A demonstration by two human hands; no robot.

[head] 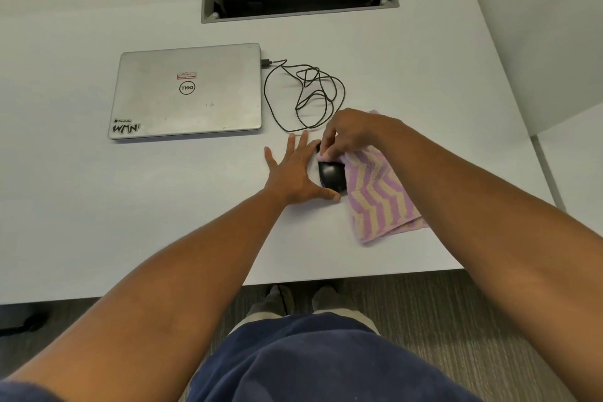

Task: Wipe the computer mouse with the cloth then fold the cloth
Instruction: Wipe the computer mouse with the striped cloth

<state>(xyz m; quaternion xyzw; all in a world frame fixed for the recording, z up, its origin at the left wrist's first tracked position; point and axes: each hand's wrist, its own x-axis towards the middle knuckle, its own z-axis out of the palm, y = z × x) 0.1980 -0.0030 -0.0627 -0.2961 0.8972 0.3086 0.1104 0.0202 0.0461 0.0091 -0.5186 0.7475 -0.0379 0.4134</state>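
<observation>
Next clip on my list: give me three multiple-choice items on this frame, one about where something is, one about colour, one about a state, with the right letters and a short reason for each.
1. Where does the cloth lie compared with the mouse?
A. To its right, one end drawn over its far part
B. On the laptop
C. On the floor

2. What colours are the cloth's zigzag stripes?
A. Red and black
B. Purple and cream
C. Green and white

3. In what state is the laptop?
A. Open, screen lit
B. Closed, with a cable plugged into its right side
C. Closed, nothing plugged in

Answers:
1 A: the right hand pinches the cloth's end onto the mouse, while the left hand rests open against the mouse's left side.
2 B: purple and cream bands show clearly.
3 B: the lid is shut flat on the desk and a black plug sits at its right edge.
</observation>
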